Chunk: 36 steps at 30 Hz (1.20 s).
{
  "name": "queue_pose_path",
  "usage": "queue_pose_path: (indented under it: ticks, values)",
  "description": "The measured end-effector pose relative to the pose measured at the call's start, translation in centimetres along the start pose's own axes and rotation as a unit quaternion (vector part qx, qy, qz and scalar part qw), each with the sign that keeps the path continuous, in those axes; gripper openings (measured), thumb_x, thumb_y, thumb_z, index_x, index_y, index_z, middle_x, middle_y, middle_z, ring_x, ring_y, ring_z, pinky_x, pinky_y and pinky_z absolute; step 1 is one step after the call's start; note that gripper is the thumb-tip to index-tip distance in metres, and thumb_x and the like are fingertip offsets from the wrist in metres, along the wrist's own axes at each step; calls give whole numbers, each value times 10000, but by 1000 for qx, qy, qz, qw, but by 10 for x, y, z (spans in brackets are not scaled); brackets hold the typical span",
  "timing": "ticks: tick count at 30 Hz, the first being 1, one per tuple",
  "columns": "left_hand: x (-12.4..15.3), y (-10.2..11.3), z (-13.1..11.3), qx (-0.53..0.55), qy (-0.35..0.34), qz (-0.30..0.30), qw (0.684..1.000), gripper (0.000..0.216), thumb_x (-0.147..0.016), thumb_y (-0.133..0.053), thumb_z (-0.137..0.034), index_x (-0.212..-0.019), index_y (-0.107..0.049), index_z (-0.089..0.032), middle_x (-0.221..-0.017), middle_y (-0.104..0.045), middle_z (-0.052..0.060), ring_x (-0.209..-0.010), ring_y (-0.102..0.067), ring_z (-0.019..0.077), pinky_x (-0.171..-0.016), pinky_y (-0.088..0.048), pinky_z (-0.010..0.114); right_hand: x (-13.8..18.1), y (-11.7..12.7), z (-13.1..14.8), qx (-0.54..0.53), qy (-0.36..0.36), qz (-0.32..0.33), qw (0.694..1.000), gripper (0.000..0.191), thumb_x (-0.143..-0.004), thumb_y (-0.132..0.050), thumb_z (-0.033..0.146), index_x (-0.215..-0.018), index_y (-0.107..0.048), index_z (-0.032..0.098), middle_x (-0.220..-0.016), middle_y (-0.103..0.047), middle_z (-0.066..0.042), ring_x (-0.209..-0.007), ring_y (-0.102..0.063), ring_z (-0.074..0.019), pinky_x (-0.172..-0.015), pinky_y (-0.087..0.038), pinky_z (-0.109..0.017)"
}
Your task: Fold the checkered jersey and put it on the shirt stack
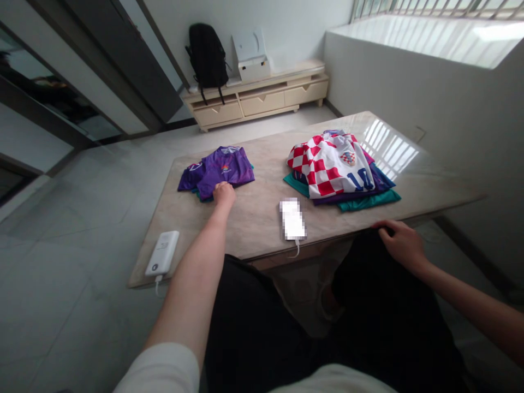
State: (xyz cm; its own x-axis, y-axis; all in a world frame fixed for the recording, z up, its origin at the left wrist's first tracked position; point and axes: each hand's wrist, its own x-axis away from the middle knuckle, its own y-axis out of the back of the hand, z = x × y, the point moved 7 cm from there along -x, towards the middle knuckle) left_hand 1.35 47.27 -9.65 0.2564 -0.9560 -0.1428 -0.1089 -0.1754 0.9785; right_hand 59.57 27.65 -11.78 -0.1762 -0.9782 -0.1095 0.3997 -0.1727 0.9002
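A folded purple jersey [229,166] with a small crest lies on the left part of the table, with a bit of teal cloth showing from under it. My left hand [224,194] is at its near edge, fingers curled closed on the fabric; the fingertips are hidden. At the table's near edge my right hand [399,240] rests on my black-trousered knee, thumb and forefinger apart, holding nothing visible. Beyond it sits a pile of folded clothes topped by a red-and-white checked jersey [333,166] numbered 10, with purple and teal cloth [368,201] beneath.
A phone [292,219] with a blurred screen and a cable lies near the front edge of the marbled table [262,218]. A white power bank [162,254] with a cable is at the left corner. A low cabinet [262,103] behind carries a black backpack [207,57] and a white box [254,68].
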Motion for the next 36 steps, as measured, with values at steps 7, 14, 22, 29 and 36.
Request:
queue_pose_path:
  ticks: [7,14,22,29,36]
  values:
    - [1,33,-1,28,17,-80,996,421,-978,-312,-153,-1084,-717,-106,-1225,-671,218,-1200,-548,357,-1021,-441,470,0,0,-2,8,-6,7,1000,302,-874,-506,334,-1001,-776,284,-1080,-754,-66,-969,-683,-281,-787,-490,-380]
    - [4,92,-15,80,-15,-171,982,387,-994,-329,-133,-1054,-712,-134,-1217,-684,166,-1190,-556,297,-1091,-402,437,3,1,-1,12,-18,12,1000,300,-886,-510,336,-1013,-777,284,-1092,-748,-59,-981,-677,-265,-785,-462,-350]
    - [58,222,-24,177,-78,-405,893,371,-1044,-350,-202,-1142,-698,-119,-1233,-667,150,-1221,-560,252,-1136,-369,400,9,6,4,12,-13,18,1000,306,-904,-513,341,-1042,-775,266,-1118,-743,-68,-967,-659,-240,-762,-433,-319]
    - [68,174,1,47,10,-112,993,333,-970,-443,-223,-928,-759,-125,-1037,-739,159,-1036,-668,272,-929,-483,339,9,5,0,18,-9,22,1000,313,-909,-500,360,-1054,-768,285,-1114,-736,-63,-957,-661,-242,-753,-428,-325]
    - [118,83,-19,32,-135,163,977,504,-851,-683,-362,-1307,-697,-148,-1381,-654,149,-1309,-561,308,-1110,-428,353,9,2,-3,11,-2,26,1000,319,-923,-491,372,-1050,-769,281,-1115,-731,-72,-969,-653,-237,-766,-426,-322]
